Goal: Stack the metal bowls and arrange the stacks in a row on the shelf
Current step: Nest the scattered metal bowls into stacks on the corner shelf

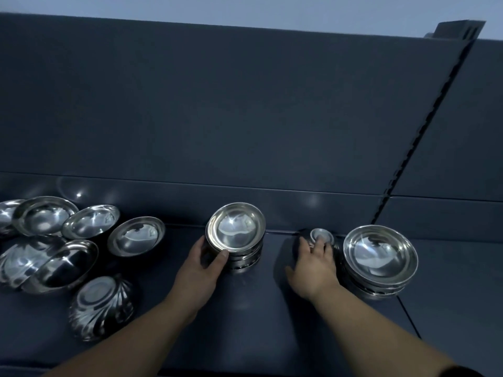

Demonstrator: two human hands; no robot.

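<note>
Left hand (204, 261): fingers (203, 244) clasp bowl stack (236, 232);
Right hand (313, 268): fingers (318, 247) over overturned bowl (322, 235); grip I cannot tell;
Next: I'd flip it, seat it level
</note>
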